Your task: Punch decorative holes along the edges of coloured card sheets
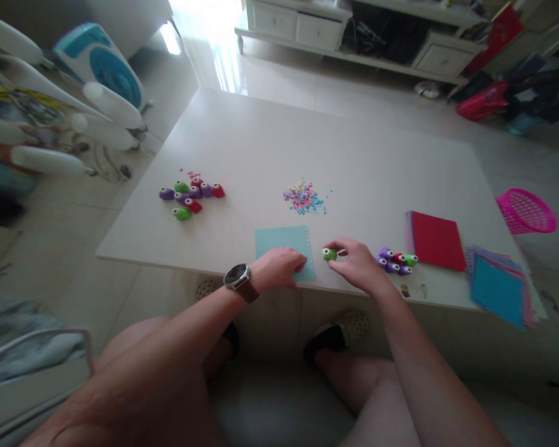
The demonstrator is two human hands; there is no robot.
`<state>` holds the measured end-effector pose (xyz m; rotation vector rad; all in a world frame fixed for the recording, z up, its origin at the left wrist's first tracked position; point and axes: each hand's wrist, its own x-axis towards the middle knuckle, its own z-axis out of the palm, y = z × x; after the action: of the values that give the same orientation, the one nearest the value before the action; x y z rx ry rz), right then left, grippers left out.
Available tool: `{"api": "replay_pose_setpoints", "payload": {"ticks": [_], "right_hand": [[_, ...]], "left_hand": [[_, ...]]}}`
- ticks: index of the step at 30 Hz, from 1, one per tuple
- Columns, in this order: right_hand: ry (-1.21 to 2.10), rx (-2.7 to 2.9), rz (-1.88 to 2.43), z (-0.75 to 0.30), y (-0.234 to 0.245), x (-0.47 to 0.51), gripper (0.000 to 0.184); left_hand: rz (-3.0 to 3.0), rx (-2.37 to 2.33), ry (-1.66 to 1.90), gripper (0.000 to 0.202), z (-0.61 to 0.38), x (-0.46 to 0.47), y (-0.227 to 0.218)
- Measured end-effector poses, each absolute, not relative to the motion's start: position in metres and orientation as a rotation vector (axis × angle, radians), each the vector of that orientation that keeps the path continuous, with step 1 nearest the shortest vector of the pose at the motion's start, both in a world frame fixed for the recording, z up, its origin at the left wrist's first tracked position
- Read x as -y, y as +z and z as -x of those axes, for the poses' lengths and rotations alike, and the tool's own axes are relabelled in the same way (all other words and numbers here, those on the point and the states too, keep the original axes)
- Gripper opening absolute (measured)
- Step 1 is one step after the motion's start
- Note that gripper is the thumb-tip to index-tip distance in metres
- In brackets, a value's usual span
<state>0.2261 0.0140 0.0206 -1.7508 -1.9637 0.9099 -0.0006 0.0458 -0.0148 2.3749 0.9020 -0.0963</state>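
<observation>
A light blue sheet of paper (279, 238) lies at the table's front edge, with small punched holes down its right side. Resting on it is my left hand (279, 268), fingers curled and pressing the sheet down. Just right of the sheet, my right hand (354, 261) grips a small green paper punch (328, 254) between thumb and fingers. Beside that hand stands a cluster of purple, red and green paper punches (392, 267). Past the sheet sits a pile of tiny coloured paper cutouts (304, 197).
More paper punches (194, 192) stand at the table's left, near a few red cutouts. A red-topped paper stack (436, 241) and punched blue and pink sheets (498, 287) lie at the right. Beyond the right edge is a pink basket (526, 211). Two small items lie near the front edge.
</observation>
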Motion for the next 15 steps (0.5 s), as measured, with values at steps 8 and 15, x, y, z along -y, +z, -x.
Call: {"api": "replay_pose_setpoints", "payload": {"ticks": [8, 15], "right_hand": [[1.075, 2.049, 1.825, -0.224, 0.026, -0.010, 0.021], [1.138, 2.083, 1.822, -0.227, 0.018, -0.009, 0.016]], "left_hand": [[-2.238, -0.809, -0.058, 0.014, 0.006, -0.056, -0.002], [-2.235, -0.788, -0.034, 0.012, 0.003, -0.058, -0.003]]}}
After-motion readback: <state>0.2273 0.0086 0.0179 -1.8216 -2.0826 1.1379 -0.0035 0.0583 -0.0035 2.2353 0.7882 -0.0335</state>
